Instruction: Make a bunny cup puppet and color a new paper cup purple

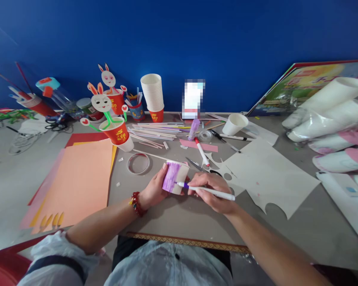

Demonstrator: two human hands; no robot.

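Observation:
A white paper cup [183,172], its left part coloured in purple strokes, is tilted in my left hand [152,191], whose fingers wrap round its side. My right hand [210,188] grips a white marker pen [213,192] with a purple collar. The pen's tip touches the cup's wall at the border between the purple and the white. Just beyond the cup lie scissors [193,163], partly hidden behind my right hand, and a red-capped marker [202,151]. A roll of tape [138,163] rests left of the cup.
Coloured paper sheets [80,178] lie at left, cut white paper [256,174] at right. Rabbit-decorated cups [116,133], a cup stack [152,93] and a blurred bright screen [192,99] stand near the blue wall. Paper sticks [158,131] and a glue stick [193,130] are beyond my hands.

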